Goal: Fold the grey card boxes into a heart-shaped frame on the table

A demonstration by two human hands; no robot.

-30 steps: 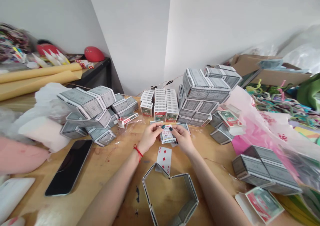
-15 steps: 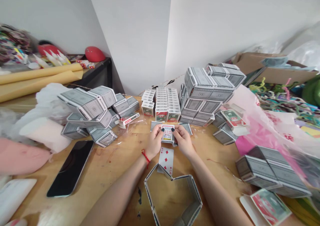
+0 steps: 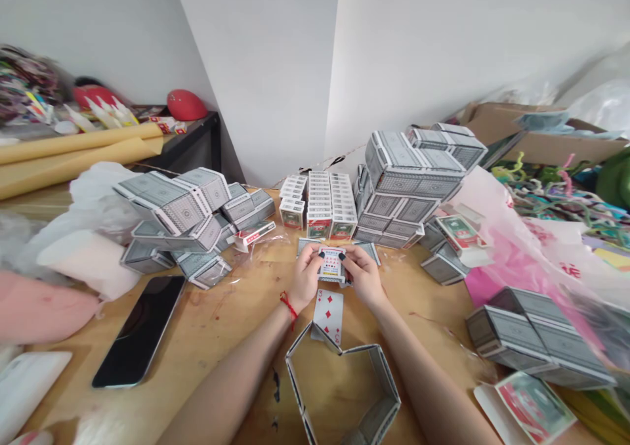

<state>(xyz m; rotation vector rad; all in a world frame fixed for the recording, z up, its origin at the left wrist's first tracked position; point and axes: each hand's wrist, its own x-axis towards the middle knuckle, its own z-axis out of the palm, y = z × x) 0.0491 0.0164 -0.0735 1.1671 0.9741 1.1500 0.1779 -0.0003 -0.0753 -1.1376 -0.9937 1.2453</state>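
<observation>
My left hand (image 3: 304,279) and my right hand (image 3: 363,278) meet over the middle of the wooden table (image 3: 216,330), both pinched on a small deck of playing cards (image 3: 331,265) held face up. A red string circles my left wrist. Just below the hands a diamond card (image 3: 329,315) leans on the far corner of a ring of standing cards (image 3: 343,387) set on edge between my forearms.
Wrapped card packs are heaped at left (image 3: 184,218), stacked at right (image 3: 411,186) and lie near right (image 3: 531,343); small boxes (image 3: 319,203) stand in rows behind. A black phone (image 3: 140,330) lies at left. Pink plastic (image 3: 502,261) and cardboard boxes (image 3: 531,140) sit right.
Both hands have drawn slightly nearer and lower with the deck, closing tighter on it. The view shifted a little; the card ring and diamond card stay put.
</observation>
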